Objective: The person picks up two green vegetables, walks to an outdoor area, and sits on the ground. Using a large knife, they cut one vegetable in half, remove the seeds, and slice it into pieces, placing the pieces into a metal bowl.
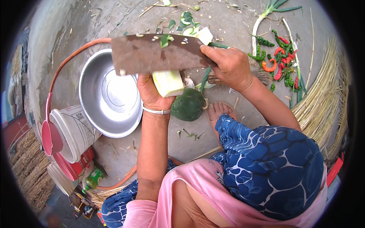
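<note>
A broad cleaver (159, 55) with a dark, stained blade lies across the view, its handle end closed in my right hand (232, 67). Bits of green peel and pale seeds cling to the blade. Below the blade, my left hand (154, 92) grips a peeled, pale green-white piece of squash or melon (168, 82). Part of that piece and the fingers are hidden by the blade. A dark green gourd or melon piece with a stem (188, 105) rests on the ground just right of my left wrist. Another pale cut chunk (204, 35) lies beyond the blade among peelings (186, 21).
A metal basin (97, 119) stands left of my left hand, beside a white bucket (77, 125) with a pink ladle (51, 138). An orange hose (74, 54) curves behind. Red and green peppers (282, 59), scallions (258, 25) and dry stalks (319, 99) lie right.
</note>
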`<state>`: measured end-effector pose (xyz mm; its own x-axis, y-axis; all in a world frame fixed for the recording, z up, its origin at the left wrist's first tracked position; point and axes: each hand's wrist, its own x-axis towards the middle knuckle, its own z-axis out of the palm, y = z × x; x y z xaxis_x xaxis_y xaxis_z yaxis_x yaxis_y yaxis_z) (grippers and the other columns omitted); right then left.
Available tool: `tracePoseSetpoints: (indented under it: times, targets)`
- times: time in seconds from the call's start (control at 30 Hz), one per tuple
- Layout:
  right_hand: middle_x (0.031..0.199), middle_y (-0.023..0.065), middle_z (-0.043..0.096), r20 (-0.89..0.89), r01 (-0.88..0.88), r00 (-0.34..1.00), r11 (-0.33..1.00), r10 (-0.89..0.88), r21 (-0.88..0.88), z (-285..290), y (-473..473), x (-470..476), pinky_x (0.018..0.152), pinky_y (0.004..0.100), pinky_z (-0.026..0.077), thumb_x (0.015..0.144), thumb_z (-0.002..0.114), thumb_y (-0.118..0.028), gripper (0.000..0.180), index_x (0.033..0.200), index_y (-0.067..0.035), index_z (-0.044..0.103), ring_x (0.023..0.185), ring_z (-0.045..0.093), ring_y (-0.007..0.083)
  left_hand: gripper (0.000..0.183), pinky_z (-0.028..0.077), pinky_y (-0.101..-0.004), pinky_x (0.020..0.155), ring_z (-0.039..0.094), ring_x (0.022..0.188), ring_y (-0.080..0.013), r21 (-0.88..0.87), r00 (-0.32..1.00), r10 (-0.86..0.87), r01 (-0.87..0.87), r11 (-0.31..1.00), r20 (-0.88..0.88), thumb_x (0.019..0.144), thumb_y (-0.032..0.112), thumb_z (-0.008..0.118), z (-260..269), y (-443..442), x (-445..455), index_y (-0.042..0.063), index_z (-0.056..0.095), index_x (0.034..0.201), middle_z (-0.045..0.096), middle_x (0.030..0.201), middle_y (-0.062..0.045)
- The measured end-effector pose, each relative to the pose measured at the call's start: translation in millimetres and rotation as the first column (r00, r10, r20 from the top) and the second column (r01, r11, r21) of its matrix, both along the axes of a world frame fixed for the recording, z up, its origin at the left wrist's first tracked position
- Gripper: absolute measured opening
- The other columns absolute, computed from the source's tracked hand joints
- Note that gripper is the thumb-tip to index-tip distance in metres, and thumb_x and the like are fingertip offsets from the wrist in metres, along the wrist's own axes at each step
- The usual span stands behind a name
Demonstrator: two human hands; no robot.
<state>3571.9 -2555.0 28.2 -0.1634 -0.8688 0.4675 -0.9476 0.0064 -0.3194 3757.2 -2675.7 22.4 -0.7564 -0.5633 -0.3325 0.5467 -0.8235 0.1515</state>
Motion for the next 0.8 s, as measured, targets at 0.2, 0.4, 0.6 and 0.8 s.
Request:
tracePoseSetpoints:
  times: [0.2, 0.4, 0.6, 0.8]
  targets:
    - [0.077, 0.0057, 0.066, 0.090, 0.020, 0.996, 0.999, -0.024, 0.043, 15.3, 9.8, -2.5, 0.058, 0.0361, 0.050, 0.072, 0.071, -0.007, 0.039, 0.111, -0.011, 0.064, 0.066, 0.065, 0.0251, 0.045, 0.053, -0.0439, 0.092, 0.064, 0.103, -0.0293, -0.099, 0.994, -0.064, 0.073, 0.992, 0.092, 0.088, 0.028, 0.058, -0.7, 0.0, -9.6, 0.007, 0.052, 0.128, 0.063, 0.117, -0.011]
    - [0.059, -0.0003, 0.047, -0.064, -0.203, 0.978, 0.979, 0.200, -0.032, 34.8, 11.3, 22.8, 0.048, 0.0328, 0.038, 0.066, 0.065, -0.005, 0.052, 0.118, -0.013, 0.064, 0.050, 0.050, 0.0183, 0.047, 0.049, -0.0430, 0.096, 0.058, 0.114, -0.0272, -0.101, 0.997, -0.017, 0.025, 0.995, 0.080, 0.092, 0.036, 0.054, -27.0, -3.7, 8.2, 0.008, 0.051, 0.130, 0.060, 0.124, -0.011]
    - [0.058, 0.0000, 0.046, -0.079, -0.207, 0.976, 0.978, 0.205, -0.018, 31.3, 12.7, 24.2, 0.048, 0.0331, 0.038, 0.068, 0.064, -0.005, 0.048, 0.116, -0.013, 0.064, 0.049, 0.049, 0.0189, 0.045, 0.052, -0.0413, 0.093, 0.061, 0.110, -0.0271, -0.131, 0.994, 0.012, 0.002, 0.991, 0.111, 0.092, 0.030, 0.054, -14.5, 2.0, 8.6, 0.006, 0.051, 0.130, 0.062, 0.121, -0.012]
    - [0.072, 0.0048, 0.063, -0.015, 0.061, 0.998, 0.995, -0.060, 0.077, 0.1, 8.9, -11.4, 0.055, 0.0369, 0.048, 0.072, 0.067, -0.006, 0.041, 0.113, -0.013, 0.064, 0.061, 0.062, 0.0253, 0.042, 0.055, -0.0408, 0.085, 0.066, 0.096, -0.0275, -0.164, 0.967, -0.031, 0.074, 0.984, 0.253, 0.087, 0.019, 0.056, 20.7, 5.2, -3.7, 0.002, 0.053, 0.125, 0.065, 0.111, -0.013]
